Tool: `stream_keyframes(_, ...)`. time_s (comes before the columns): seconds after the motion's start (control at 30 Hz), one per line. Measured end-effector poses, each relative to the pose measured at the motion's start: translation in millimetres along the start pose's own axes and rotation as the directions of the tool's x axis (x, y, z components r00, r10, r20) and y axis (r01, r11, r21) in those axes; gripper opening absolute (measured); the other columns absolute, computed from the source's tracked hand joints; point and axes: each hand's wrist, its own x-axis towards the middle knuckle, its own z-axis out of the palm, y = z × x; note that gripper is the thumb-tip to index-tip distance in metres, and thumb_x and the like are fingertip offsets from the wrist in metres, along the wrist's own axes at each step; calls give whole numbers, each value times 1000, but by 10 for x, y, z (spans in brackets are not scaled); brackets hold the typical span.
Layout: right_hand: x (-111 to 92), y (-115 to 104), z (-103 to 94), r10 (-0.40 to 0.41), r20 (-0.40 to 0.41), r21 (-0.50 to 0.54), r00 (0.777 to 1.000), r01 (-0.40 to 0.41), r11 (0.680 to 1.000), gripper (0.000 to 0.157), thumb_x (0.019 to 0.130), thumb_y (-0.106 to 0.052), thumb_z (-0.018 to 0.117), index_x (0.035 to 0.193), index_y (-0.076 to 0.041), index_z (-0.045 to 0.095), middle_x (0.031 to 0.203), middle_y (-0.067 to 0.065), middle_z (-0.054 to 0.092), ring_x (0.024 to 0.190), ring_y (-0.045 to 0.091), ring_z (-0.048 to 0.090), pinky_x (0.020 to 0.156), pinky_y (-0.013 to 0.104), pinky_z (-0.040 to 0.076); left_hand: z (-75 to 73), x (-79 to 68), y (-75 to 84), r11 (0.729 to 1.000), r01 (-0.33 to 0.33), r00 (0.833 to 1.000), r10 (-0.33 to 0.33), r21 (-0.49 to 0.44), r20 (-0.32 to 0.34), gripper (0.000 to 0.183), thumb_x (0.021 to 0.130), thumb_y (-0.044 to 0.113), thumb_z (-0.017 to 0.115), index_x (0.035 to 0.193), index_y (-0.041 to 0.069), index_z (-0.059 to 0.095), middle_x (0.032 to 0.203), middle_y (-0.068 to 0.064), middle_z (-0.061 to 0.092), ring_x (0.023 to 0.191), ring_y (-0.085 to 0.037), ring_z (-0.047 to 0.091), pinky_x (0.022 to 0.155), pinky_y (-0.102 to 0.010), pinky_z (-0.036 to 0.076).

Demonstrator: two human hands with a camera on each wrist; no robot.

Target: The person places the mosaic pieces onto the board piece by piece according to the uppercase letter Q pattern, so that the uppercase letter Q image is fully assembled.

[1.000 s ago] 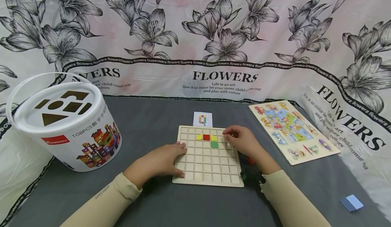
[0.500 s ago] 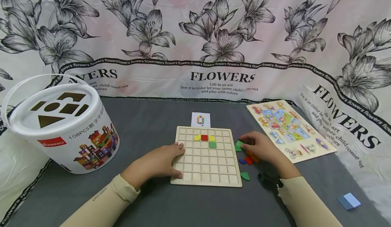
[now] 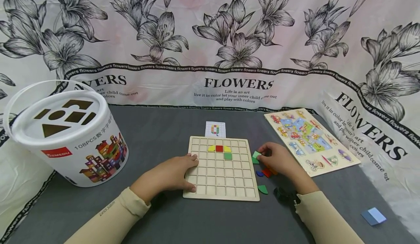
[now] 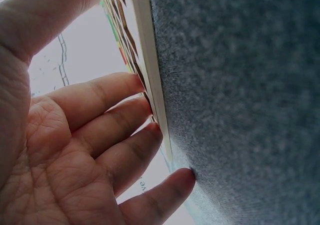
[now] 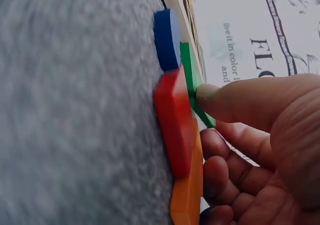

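A wooden grid board [image 3: 221, 180] lies on the table, with a red square tile [image 3: 219, 148] flanked by two yellow pieces [image 3: 212, 148] and a green square tile [image 3: 228, 156] below. My left hand [image 3: 172, 173] rests along the board's left edge, fingers extended, fingertips at the rim in the left wrist view. Right of the board, my right hand [image 3: 279, 160] pinches a green tile [image 3: 257, 155] between thumb and fingers, over another green piece [image 3: 255, 161]. Close to that hand lie red [image 5: 175, 120], orange [image 5: 187, 197] and blue [image 5: 167, 39] pieces.
A green quarter-round piece [image 3: 263, 189] lies by the board's right edge. A pattern card [image 3: 215, 128] sits behind the board. A picture puzzle board [image 3: 315, 142] lies right, a white bucket [image 3: 78, 138] stands left, and a blue block [image 3: 373, 216] lies far right.
My right hand has moved from the board's upper right to the loose pieces beside it and now pinches a green tile. The left hand stays at the board's edge.
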Motion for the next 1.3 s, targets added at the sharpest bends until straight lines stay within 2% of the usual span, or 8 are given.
stream_keyframes(0.23, -62, -139, 6, -9, -75, 45, 997, 12, 999, 14, 104, -21, 74, 113, -11, 71, 101, 8, 72, 79, 20, 63, 71, 35, 52, -15, -13, 23, 1000, -8, 1000, 8, 0, 3, 85, 86, 32, 95, 157, 4, 58, 172, -12, 46, 163, -31, 39, 132, -51, 36)
stream_keyframes(0.37, -132, -336, 66, -77, -114, 110, 991, 89, 990, 12, 104, -21, 75, 111, -11, 73, 98, 6, 72, 78, 19, 62, 68, 34, 51, -33, -32, 45, 1000, -13, 1000, 13, -5, -1, 85, 85, 31, 96, 156, 3, 59, 171, -13, 47, 163, -32, 39, 132, -51, 36)
stream_keyframes(0.53, -159, -587, 266, -155, -39, 166, 987, 160, 973, 6, 103, -16, 76, 107, -12, 74, 88, 2, 69, 72, 18, 55, 62, 32, 46, -34, -28, 53, 1000, -18, 1000, 18, -6, -3, 84, 86, 31, 96, 156, 4, 59, 171, -13, 47, 163, -32, 39, 132, -50, 36)
stream_keyframes(0.7, -62, -638, 420, -177, 25, 186, 984, 170, 968, 3, 103, -13, 75, 106, -11, 74, 91, 2, 71, 70, 17, 54, 61, 31, 45, -21, 2, 40, 1000, -14, 1000, 14, -5, -2, 84, 87, 31, 95, 157, 5, 58, 172, -11, 46, 164, -31, 38, 132, -50, 35)
stream_keyframes(0.93, -28, -660, 496, -158, 34, 172, 987, 150, 974, 4, 102, -14, 77, 106, -14, 77, 94, 0, 72, 74, 16, 57, 66, 29, 47, -12, 0, 15, 1000, -9, 1000, 9, 3, -6, 84, 86, 31, 96, 157, 5, 59, 172, -11, 46, 163, -31, 39, 132, -50, 36)
stream_keyframes(1.3, -55, -654, 528, -195, 27, 155, 981, 188, 970, 6, 102, -13, 78, 107, -14, 80, 95, 1, 71, 75, 16, 56, 66, 28, 46, -27, -30, 35, 1000, -12, 1000, 12, -7, -7, 85, 85, 31, 96, 156, 3, 59, 171, -14, 47, 163, -32, 39, 132, -51, 36)
